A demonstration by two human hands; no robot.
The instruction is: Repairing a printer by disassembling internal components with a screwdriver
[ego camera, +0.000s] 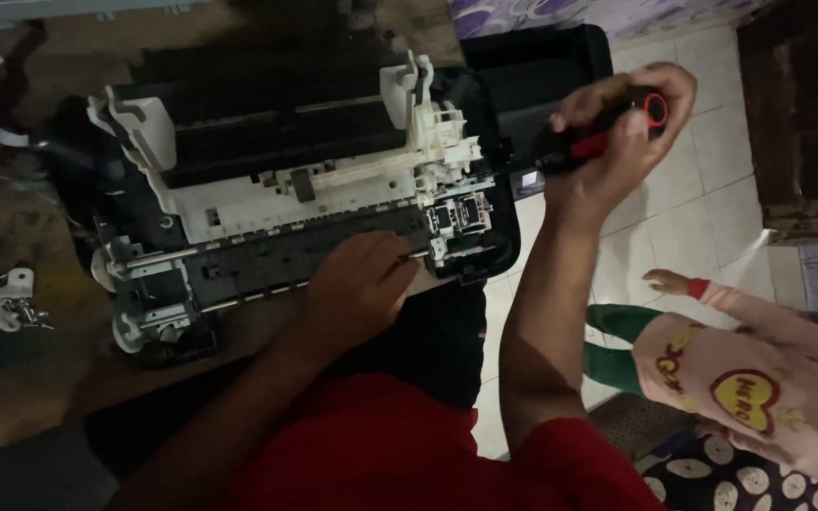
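We're looking straight down on a stripped-open inkjet printer, covers off, white plastic frame and dark paper path exposed, sitting on a dim brown tabletop. Our left hand rests on the front rail of the chassis, fingers curled and pressed down beside the white carriage mechanism, bracing the body. Our right hand is up at the printer's right end, fingers wrapped tight round a red-and-black screwdriver, the tip aimed in towards the black side housing; the tip itself is lost in shadow.

As we judge it, good work here means keeping the driver square to the screw, pushing in firmly before turning, and letting the left hand hold the chassis from sliding. Loose screws and a small white bracket lie well apart at the left edge, a sensible spot for more. A child in a pink top stands near on the tiled floor.
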